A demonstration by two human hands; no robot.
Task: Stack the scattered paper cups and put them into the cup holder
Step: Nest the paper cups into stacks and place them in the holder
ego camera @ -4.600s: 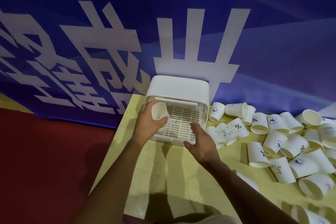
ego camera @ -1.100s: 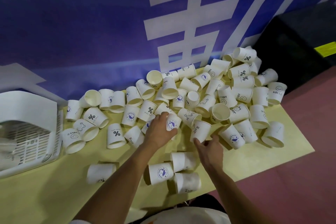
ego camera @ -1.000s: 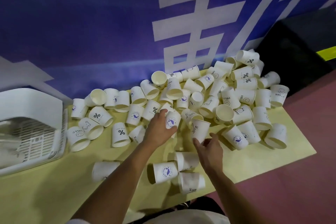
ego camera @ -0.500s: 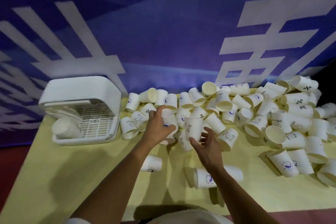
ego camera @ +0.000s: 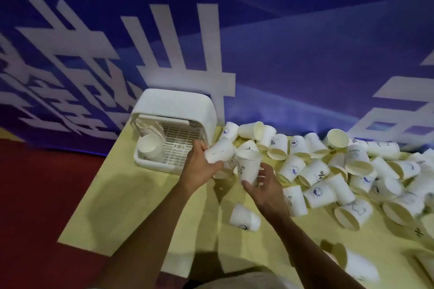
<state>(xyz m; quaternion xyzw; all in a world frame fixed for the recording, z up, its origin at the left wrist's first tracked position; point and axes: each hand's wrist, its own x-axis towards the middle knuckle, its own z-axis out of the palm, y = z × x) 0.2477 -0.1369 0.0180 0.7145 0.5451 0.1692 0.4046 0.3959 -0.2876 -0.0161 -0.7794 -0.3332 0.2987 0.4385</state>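
My left hand (ego camera: 196,170) grips a white paper cup (ego camera: 218,153) lying sideways, lifted just right of the white cup holder (ego camera: 175,110). My right hand (ego camera: 263,189) holds an upright cup marked "Hi" (ego camera: 248,168) from below, close beside the left hand's cup. Inside the holder a stack of nested cups (ego camera: 150,145) sits at its left on the slatted tray. Several loose cups (ego camera: 312,166) lie scattered across the right half of the yellow table (ego camera: 131,206).
A blue banner with white characters (ego camera: 281,65) hangs right behind the table. One cup (ego camera: 245,217) lies alone near my right forearm, another (ego camera: 357,265) near the front edge. Red floor (ego camera: 35,195) lies to the left of the table.
Both hands lifted a cup each out of the pile and carried them left toward the holder. The view swung left, so the holder now sits near the middle.
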